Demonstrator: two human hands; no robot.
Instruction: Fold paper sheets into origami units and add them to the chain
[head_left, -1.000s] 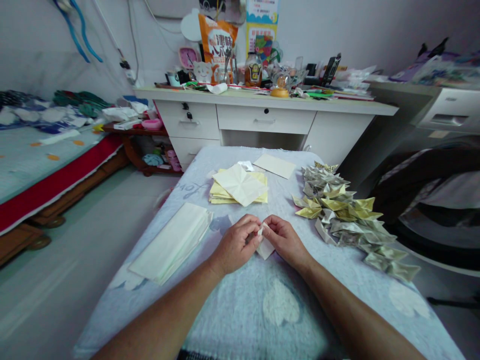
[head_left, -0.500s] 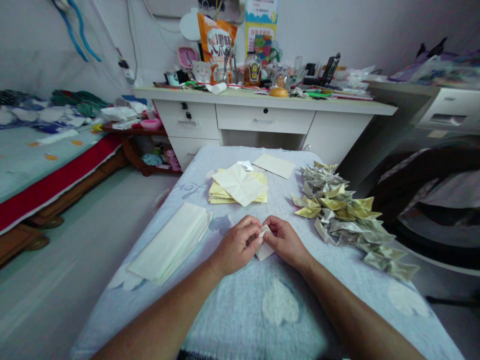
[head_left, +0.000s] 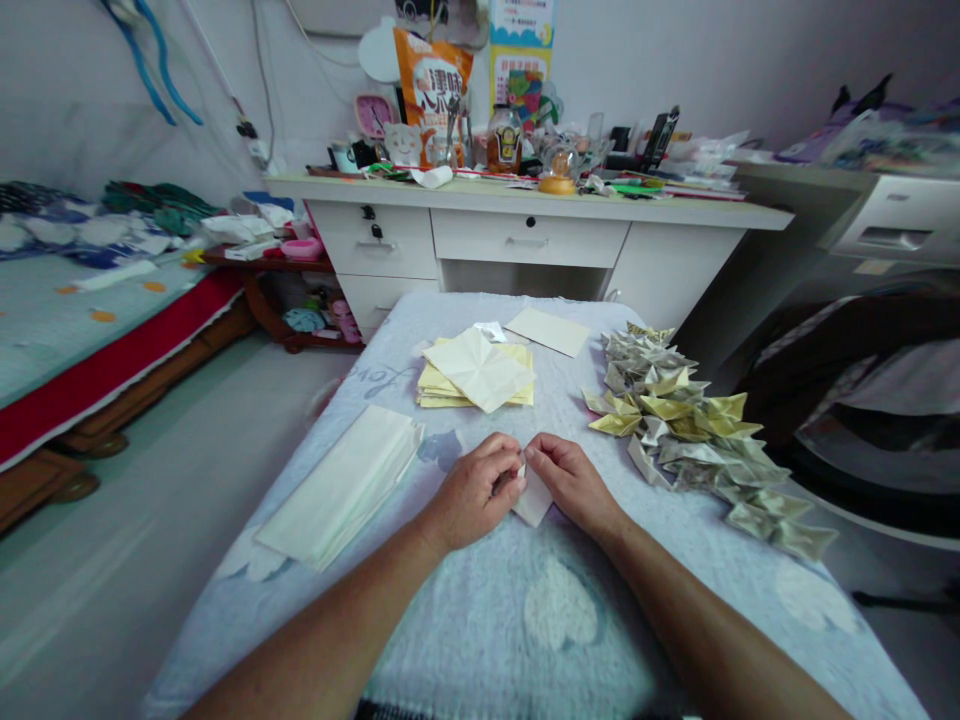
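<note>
A small folded piece of cream paper [head_left: 533, 502] is pinched between my two hands above the cloth-covered table. My left hand [head_left: 480, 492] grips its left side with thumb and fingertips. On the other side, my right hand [head_left: 574, 480] has thumb and forefinger closed on the paper's upper edge. Both hands cover much of the folded piece. Beyond them lies a stack of yellow paper [head_left: 427, 390], topped by a creased cream square [head_left: 480, 368]. To the left rests a pile of long white paper sheets [head_left: 341, 485]. Several folded paper shapes [head_left: 690, 420], grey and yellow, are heaped at the right.
The table wears a pale blue patterned cloth [head_left: 480, 620]. A flat cream sheet [head_left: 547, 331] lies near its far end. Behind stands a cluttered white desk [head_left: 529, 232]. A bed [head_left: 112, 330] is at the left and a washing machine [head_left: 892, 330] at the right.
My right thumb and fingers have shifted slightly along the paper's top edge, and more of the piece's lower part shows. My left hand has hardly moved.
</note>
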